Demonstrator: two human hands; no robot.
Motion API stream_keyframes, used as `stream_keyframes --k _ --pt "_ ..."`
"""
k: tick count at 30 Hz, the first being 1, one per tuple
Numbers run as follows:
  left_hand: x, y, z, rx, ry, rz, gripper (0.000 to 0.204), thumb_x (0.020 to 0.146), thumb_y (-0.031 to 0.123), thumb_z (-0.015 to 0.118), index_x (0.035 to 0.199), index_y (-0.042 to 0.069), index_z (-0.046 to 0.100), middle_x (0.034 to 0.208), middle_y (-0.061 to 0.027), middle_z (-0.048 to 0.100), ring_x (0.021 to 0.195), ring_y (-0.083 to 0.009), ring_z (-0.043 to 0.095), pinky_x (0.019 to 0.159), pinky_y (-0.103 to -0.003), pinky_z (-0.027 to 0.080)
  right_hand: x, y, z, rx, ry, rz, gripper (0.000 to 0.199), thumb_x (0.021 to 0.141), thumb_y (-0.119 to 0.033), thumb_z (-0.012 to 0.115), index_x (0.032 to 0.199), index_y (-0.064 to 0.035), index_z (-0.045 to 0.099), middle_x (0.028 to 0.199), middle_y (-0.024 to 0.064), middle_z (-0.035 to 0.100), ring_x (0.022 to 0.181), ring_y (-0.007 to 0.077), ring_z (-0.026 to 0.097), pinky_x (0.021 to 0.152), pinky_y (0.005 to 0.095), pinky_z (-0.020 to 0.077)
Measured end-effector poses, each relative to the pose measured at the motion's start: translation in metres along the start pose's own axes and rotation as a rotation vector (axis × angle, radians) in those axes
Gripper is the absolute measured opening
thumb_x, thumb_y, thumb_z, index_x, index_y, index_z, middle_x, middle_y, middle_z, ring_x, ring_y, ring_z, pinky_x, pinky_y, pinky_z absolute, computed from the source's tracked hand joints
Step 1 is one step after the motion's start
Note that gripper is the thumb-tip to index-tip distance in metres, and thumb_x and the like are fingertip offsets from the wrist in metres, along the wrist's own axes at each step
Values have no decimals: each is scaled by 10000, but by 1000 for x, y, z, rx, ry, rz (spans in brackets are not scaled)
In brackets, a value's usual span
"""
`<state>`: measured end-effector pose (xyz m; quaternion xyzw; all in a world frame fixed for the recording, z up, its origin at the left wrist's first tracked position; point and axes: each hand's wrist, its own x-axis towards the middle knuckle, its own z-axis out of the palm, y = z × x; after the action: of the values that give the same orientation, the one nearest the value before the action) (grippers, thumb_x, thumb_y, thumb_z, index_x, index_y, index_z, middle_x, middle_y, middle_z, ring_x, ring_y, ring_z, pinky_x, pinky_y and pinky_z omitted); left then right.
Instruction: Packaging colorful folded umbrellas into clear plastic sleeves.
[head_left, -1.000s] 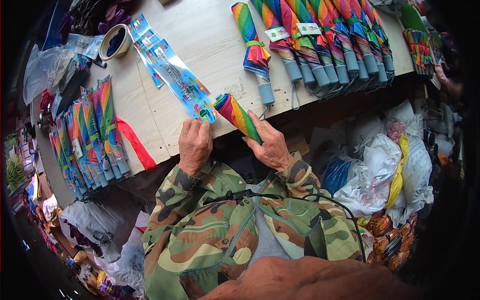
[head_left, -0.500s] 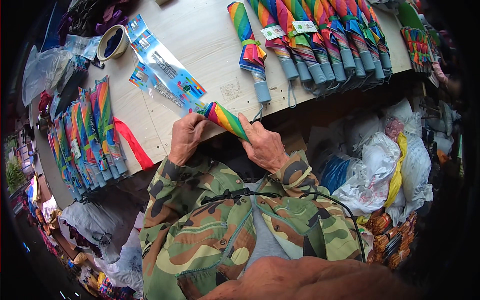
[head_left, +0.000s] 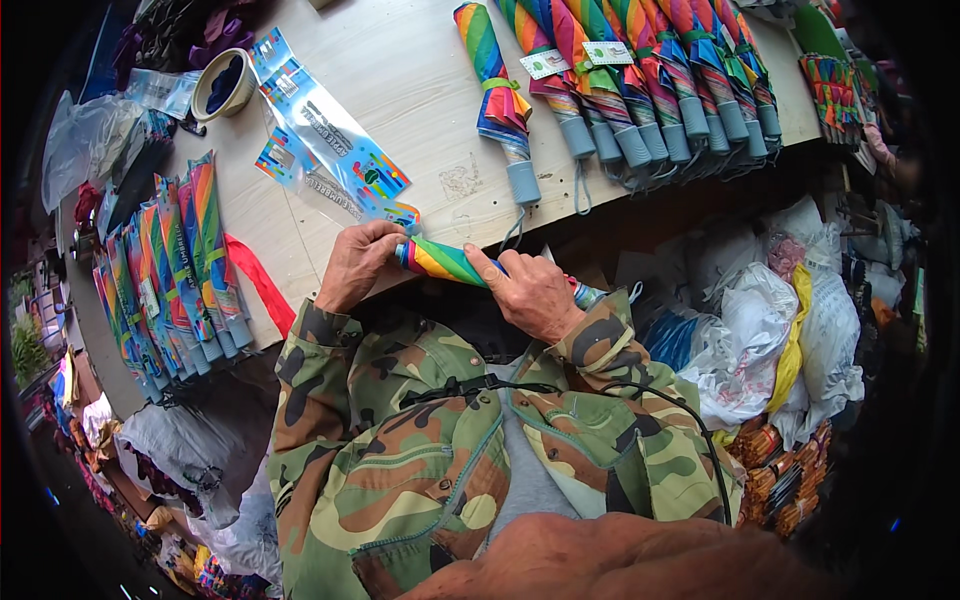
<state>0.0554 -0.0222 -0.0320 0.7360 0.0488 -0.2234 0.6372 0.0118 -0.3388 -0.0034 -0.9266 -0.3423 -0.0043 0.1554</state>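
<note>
A folded rainbow umbrella lies across my front at the table's near edge. My right hand wraps round its middle, thumb laid along the cloth; part of the umbrella shows past the hand on the right. My left hand is closed at the umbrella's left tip, pinching where the near end of a clear printed plastic sleeve meets it. The fingers hide exactly how sleeve and tip touch. More sleeves lie beneath that one, slanting up to the left.
Several rainbow umbrellas with blue-grey handles lie in a row at the far right. Sleeved umbrellas lie at left, beside a red strip. A small bowl stands behind the sleeves. White plastic bags are heaped below right.
The umbrella has turned flatter, and its tip has drawn slightly left and down. My left hand has shifted a little left. The right hand has moved slightly lower and right.
</note>
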Motion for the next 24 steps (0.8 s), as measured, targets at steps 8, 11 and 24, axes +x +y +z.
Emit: stream_keyframes --k 8,11,24 --pt "-12 19 19 262 151 38 219 1059 166 703 1041 -47 753 803 -61 696 726 -151 666 684 -325 536 6 -3 -14 -87 -91 54 672 945 -98 661 1607 -143 558 887 61 552 730 218 611 625 397 477" --pt "-12 21 24 471 216 281 234 1065 176 700 1002 -47 734 758 -99 656 694 -180 643 669 -349 527 8 -4 -16 -24 -112 93 676 934 -93 671 1599 -137 556 905 70 569 746 229 634 631 403 484" --pt "-22 17 24 -142 395 -102 343 997 270 855 1073 -10 672 925 -25 683 755 -85 608 636 -255 525 2 -25 2 -8 46 61 696 953 -118 679 1631 -89 524 856 51 510 695 208 563 594 389 428"
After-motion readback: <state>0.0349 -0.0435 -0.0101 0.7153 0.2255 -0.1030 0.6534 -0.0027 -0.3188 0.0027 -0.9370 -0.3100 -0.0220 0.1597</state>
